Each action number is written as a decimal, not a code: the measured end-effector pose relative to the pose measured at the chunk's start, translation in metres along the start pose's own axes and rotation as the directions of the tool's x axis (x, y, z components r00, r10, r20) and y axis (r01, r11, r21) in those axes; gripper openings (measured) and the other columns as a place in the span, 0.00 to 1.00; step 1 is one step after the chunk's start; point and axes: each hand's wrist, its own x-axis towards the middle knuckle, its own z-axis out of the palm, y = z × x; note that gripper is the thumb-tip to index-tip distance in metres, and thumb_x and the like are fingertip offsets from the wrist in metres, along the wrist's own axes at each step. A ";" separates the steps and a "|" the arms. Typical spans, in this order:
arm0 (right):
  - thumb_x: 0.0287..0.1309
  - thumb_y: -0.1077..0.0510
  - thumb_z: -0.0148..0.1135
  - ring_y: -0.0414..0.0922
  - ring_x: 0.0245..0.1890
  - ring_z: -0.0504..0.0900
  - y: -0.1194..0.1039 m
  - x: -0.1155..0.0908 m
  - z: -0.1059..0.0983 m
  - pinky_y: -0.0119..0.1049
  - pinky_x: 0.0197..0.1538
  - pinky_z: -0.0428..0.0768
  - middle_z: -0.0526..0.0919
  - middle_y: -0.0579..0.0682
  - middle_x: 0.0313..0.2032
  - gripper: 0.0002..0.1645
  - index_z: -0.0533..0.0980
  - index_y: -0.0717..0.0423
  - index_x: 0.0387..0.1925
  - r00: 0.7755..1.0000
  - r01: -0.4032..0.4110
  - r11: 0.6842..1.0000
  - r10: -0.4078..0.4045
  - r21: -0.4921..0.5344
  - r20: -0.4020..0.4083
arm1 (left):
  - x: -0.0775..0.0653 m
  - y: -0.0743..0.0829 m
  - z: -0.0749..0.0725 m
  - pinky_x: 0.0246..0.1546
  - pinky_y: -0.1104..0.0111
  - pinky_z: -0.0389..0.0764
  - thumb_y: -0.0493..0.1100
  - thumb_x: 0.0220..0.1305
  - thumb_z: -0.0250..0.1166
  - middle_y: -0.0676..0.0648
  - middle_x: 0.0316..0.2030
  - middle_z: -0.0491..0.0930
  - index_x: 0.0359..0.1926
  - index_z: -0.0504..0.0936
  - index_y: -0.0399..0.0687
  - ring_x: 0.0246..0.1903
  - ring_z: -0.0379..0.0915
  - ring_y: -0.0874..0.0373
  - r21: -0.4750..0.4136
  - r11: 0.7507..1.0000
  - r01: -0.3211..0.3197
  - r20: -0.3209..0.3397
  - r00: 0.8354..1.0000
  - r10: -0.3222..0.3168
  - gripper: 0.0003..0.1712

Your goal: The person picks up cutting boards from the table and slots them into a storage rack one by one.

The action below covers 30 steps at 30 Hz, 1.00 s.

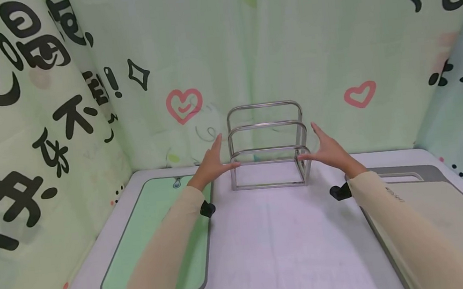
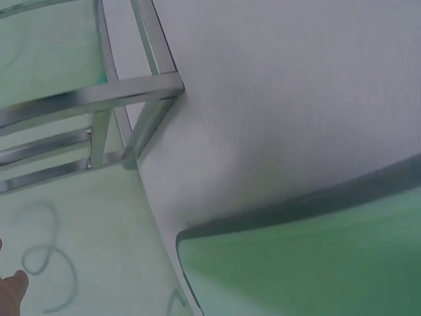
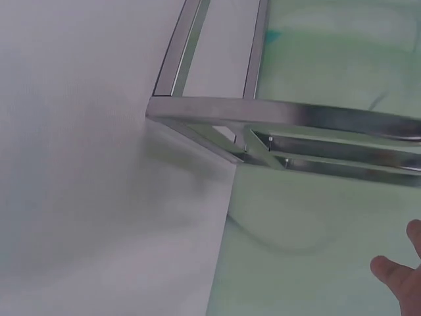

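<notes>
Outstretched and grasping nothing, your left hand (image 1: 211, 166) and right hand (image 1: 332, 151) flank the metal rack (image 1: 266, 149); a green board (image 1: 139, 229) lies left.

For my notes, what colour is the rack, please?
The rack is silver, clearest in the head view.

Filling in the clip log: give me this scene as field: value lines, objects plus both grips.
rack: metal, three hoops, standing on the table, no board in it
green board: lying flat, left of the rack
beige board: grey far end, lying flat, right of the rack
left grip: thumb and fingers spread, at rack's left side, contact unclear
right grip: likewise spread, at rack's right side, contact unclear
</notes>
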 end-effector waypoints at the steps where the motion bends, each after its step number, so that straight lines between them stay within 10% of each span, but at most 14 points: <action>1: 0.50 0.43 0.68 0.65 0.71 0.47 0.001 0.001 -0.001 0.64 0.66 0.56 0.40 0.63 0.73 0.68 0.29 0.56 0.73 1.000 -0.001 1.000 0.001 0.002 0.008 | 0.001 -0.002 0.000 0.71 0.49 0.50 0.60 0.53 0.68 0.51 0.75 0.38 0.74 0.33 0.55 0.74 0.37 0.49 -0.006 1.000 0.000 0.005 1.000 0.000 0.62; 30: 0.55 0.59 0.64 0.62 0.73 0.34 0.014 0.029 -0.012 0.66 0.68 0.46 0.32 0.59 0.74 0.61 0.30 0.54 0.73 0.959 -0.023 0.942 -0.073 0.334 0.275 | 0.039 -0.003 0.000 0.69 0.50 0.54 0.55 0.52 0.70 0.46 0.75 0.39 0.74 0.32 0.55 0.73 0.44 0.46 -0.054 0.993 0.105 0.225 0.970 -0.090 0.64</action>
